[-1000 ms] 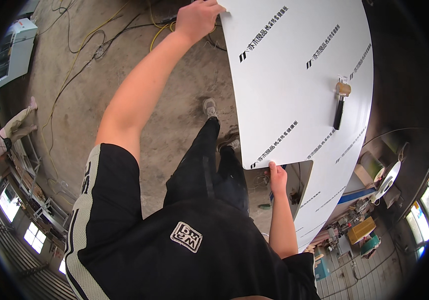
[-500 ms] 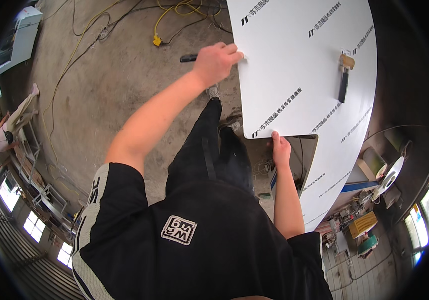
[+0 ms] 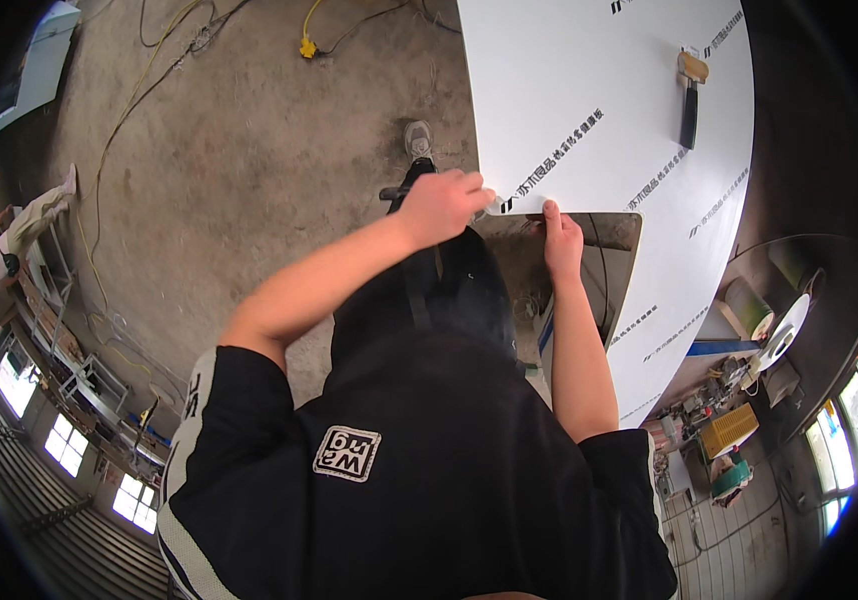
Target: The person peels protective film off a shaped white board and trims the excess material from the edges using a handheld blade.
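Observation:
A large white panel (image 3: 549, 80) with dark printed lettering and a rectangular notch lies ahead and to my right. My left hand (image 3: 441, 208) is closed round a black-handled tool (image 3: 389, 193), its handle sticking out to the left. The tool's working end is small and pale at my fingertips, by the panel's near left corner; its kind is unclear. My right hand (image 3: 563, 242) grips the panel's near edge beside the notch, thumb on top and fingers hidden underneath. A tool with a black handle and tan head (image 3: 690, 95) lies on the panel.
Yellow and black cables (image 3: 309, 45) run over the concrete floor at the far left. A person (image 3: 24, 235) is by metal frames at the left. A yellow crate (image 3: 730, 430) and other gear stand at the right. My shoe (image 3: 418, 140) is beside the panel.
My left hand has moved the tool along the panel's left edge, nearer to me, down to the corner. The right hand keeps its grip. The view has shifted forward along the panel.

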`<state>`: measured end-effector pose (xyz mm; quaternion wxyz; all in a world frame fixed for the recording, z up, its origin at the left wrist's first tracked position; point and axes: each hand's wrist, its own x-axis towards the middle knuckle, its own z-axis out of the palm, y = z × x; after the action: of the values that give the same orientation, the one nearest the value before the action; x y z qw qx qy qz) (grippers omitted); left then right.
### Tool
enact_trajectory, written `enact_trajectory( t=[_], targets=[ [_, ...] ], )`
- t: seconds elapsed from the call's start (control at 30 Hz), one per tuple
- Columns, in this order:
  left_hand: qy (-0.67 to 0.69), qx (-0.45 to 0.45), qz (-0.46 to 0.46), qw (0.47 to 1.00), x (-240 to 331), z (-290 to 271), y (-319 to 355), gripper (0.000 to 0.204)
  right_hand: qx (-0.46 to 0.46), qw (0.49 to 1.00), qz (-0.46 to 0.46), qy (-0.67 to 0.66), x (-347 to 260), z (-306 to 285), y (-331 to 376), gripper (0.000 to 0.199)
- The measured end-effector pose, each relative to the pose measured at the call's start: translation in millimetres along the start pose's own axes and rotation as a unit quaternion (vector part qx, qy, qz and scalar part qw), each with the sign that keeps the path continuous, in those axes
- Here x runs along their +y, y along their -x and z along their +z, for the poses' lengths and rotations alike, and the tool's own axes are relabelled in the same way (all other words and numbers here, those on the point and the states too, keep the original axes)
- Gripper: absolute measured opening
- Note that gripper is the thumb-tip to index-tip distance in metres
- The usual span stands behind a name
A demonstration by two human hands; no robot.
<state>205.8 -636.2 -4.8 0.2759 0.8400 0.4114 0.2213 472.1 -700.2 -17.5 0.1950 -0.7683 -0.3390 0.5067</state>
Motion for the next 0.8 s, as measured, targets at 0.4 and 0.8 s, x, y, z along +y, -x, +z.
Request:
enact_trajectory(
  t=[0.4,0.8],
  targets=[
    [-0.113,0.069,0.013,0.991,-30.5,-8.6,-31.1,0.027,-0.019,0.997,-0.011,-0.076,8.1,0.3,-6.0,0.06],
    [0.031,0.129,-0.144,0.981,5.0,0.9,-10.1,0.02,-0.033,0.996,-0.032,-0.081,13.1,-0.7,-9.9,0.063]
  ],
)
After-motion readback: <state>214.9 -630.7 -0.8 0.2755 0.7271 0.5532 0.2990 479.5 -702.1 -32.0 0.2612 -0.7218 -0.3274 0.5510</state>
